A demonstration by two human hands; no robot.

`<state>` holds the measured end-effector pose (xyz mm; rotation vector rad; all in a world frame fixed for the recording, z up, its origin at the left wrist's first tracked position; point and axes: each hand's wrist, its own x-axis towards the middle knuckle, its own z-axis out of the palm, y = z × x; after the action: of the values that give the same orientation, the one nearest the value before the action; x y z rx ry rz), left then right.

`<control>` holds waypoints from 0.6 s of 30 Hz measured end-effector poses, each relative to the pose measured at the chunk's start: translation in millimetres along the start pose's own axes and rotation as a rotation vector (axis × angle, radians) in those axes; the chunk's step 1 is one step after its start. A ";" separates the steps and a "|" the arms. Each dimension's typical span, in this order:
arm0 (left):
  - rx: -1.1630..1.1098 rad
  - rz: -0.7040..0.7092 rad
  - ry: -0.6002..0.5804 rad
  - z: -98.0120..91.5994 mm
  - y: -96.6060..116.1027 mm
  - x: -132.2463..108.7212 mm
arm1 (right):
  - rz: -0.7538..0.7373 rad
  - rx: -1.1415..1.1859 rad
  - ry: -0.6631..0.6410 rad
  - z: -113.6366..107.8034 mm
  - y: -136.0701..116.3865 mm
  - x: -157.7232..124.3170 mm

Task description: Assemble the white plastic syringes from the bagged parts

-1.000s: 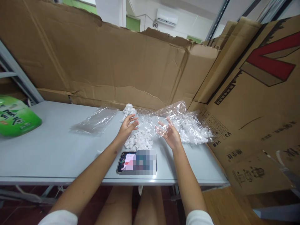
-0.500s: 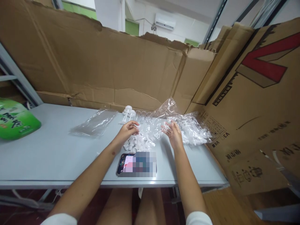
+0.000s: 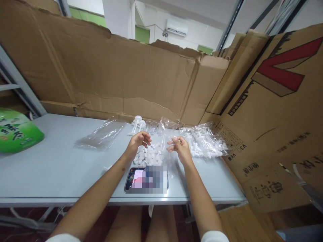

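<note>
My left hand (image 3: 139, 143) hovers at the left side of a pile of small white plastic pieces (image 3: 151, 155), its fingers loosely curled and apart, with nothing visible in them. Across the pile, my right hand (image 3: 181, 148) has its fingers spread toward the left and seems to hold nothing. Just behind it, a thin clear plastic bag (image 3: 168, 125) lies crumpled against the cardboard; where its near edge ends is hard to see. A larger clear bag full of white parts (image 3: 207, 143) rests right of my right hand.
A phone with its screen lit (image 3: 133, 178) lies in front of the pile. White stemmed parts (image 3: 138, 123) and clear ribbed cups (image 3: 151, 127) stand at the back. A flat clear bag (image 3: 102, 132) and a green package (image 3: 20, 131) are leftward. Cardboard walls (image 3: 141, 77) enclose the table (image 3: 75, 174).
The clear bag that rose between my hands has sunk down and back toward the cardboard. My right hand has moved slightly left and down; my left hand has moved slightly left.
</note>
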<state>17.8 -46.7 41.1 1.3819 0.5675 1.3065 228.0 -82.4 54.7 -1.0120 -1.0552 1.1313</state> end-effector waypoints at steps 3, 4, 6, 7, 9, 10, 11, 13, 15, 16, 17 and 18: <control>-0.003 -0.016 -0.021 1.2 0.8 -1.3 | 0.064 -0.044 -0.030 3.2 2.8 -1.8; 0.009 -0.029 0.006 1.8 1.5 -1.3 | 0.084 -0.062 -0.051 4.4 4.3 -2.5; 0.050 -0.055 0.095 3.0 2.8 -0.9 | 0.110 -0.106 -0.113 7.0 7.8 -3.7; 0.072 -0.065 0.144 3.3 3.2 -0.4 | 0.113 -0.136 -0.152 8.1 9.6 -4.3; 0.110 -0.075 0.231 3.8 3.6 0.7 | 0.088 -0.210 -0.212 9.3 12.7 -4.7; 0.119 -0.082 0.258 4.1 3.8 1.2 | 0.059 -0.251 -0.221 9.4 13.9 -4.7; 0.118 -0.092 0.272 4.4 4.0 1.6 | 0.027 -0.290 -0.215 9.1 14.7 -4.4; 0.106 -0.126 0.265 5.4 4.5 2.1 | -0.037 -0.349 -0.175 7.6 15.6 -3.3; 0.100 -0.156 0.241 6.6 4.7 2.3 | -0.086 -0.383 -0.146 5.6 16.2 -1.7; 0.102 -0.163 0.233 7.1 4.5 2.3 | -0.103 -0.396 -0.139 4.5 16.5 -0.9; 0.105 -0.162 0.233 7.3 4.0 2.3 | -0.117 -0.407 -0.131 3.4 16.8 0.0; 0.108 -0.153 0.244 7.3 3.3 2.4 | -0.128 -0.413 -0.117 2.4 17.0 0.8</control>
<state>24.0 -48.3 46.4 1.2462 0.9036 1.3444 222.5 -79.1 38.8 -1.1892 -1.4656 0.8945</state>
